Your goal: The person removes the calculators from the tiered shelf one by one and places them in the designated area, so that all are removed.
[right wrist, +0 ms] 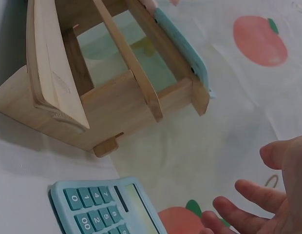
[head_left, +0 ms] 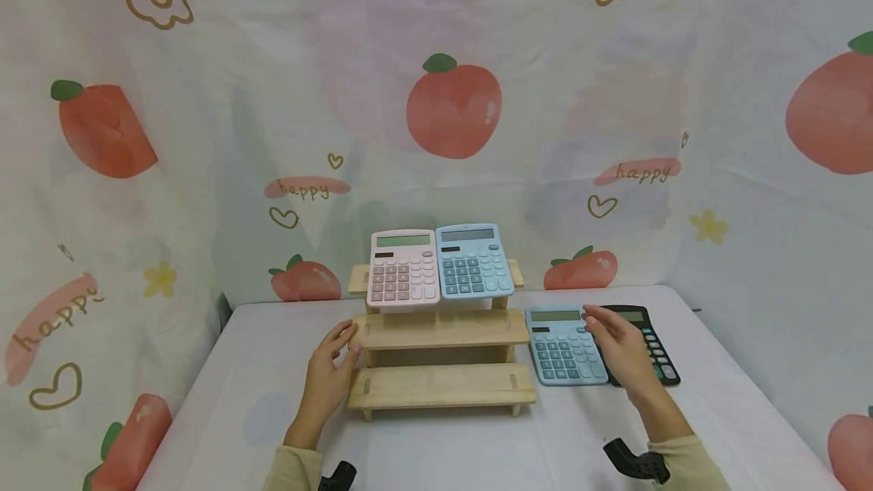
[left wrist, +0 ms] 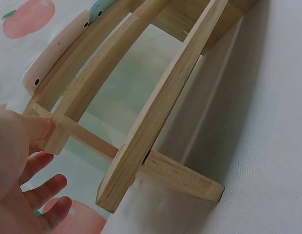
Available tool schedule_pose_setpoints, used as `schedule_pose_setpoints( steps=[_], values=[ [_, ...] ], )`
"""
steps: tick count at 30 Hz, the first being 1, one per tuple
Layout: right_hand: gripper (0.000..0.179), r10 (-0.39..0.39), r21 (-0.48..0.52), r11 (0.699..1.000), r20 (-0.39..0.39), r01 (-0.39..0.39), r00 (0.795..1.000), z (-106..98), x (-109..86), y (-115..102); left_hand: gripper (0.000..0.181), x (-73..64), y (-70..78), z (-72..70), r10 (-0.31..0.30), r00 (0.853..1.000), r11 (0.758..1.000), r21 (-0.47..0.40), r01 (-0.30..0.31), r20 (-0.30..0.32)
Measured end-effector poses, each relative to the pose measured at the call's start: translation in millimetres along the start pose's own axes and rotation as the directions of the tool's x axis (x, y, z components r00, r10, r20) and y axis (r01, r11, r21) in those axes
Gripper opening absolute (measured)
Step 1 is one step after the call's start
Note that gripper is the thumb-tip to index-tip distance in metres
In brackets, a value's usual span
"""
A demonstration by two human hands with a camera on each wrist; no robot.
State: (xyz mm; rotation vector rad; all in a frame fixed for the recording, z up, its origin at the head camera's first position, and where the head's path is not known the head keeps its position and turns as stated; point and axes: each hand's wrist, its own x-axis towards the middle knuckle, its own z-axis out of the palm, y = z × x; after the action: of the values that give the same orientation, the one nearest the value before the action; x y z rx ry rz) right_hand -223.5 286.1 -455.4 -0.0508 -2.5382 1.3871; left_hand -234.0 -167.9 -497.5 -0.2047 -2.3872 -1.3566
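A stepped wooden shelf (head_left: pixel 442 328) stands on the white table. My left hand (head_left: pixel 327 373) is at the left end of its middle board (left wrist: pixel 92 83), which the thumb and index finger pinch while the other fingers spread loosely. On the top tier a pink calculator (head_left: pixel 404 267) and a blue calculator (head_left: pixel 475 260) lean side by side. To the right of the shelf, a second blue calculator (right wrist: pixel 100 195) lies flat, overlapping or touching a black calculator (head_left: pixel 664 354). Above these two hovers my right hand (head_left: pixel 621 347), its fingers parted and holding nothing.
The white tablecloth (head_left: pixel 436 453) spreads around the shelf. Behind and on both sides hangs a pale curtain (head_left: pixel 532 36) printed with peaches, flowers and hearts. Each sleeve carries a black strap piece (head_left: pixel 637 463) near the wrist.
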Motion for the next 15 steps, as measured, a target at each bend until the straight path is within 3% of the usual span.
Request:
schedule_pose_setpoints(
  steps=[15],
  values=[
    [0.046, -0.104, 0.099, 0.99, 0.061, 0.098, 0.993, 22.5, 10.6, -32.5, 0.041, 0.5, -0.6, 0.1, -0.002, 1.0, 1.0, 0.009, 0.002, -0.006]
  ],
)
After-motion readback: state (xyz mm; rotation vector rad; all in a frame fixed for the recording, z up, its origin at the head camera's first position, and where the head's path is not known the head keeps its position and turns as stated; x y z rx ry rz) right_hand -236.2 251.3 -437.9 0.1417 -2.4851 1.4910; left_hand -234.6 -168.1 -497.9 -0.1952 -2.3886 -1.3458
